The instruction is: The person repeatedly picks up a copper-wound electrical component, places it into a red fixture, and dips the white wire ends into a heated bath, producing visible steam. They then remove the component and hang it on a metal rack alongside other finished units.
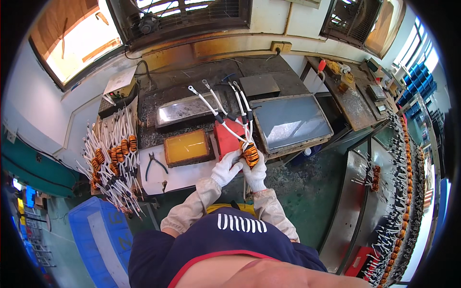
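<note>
In the head view, the copper coil [250,154] is in front of the person, near the red block [224,139]; the right hand [256,174] grasps it from below; the left hand [226,169] is at its left side, its grip too hidden to tell; supporting the wound body and keeping the white leads [207,103] untangled would likely work best; the coil looks rounded, ridged and glossy, the gloves [222,174] soft and matte, the yellow slab [188,147] smooth and rectangular.
</note>
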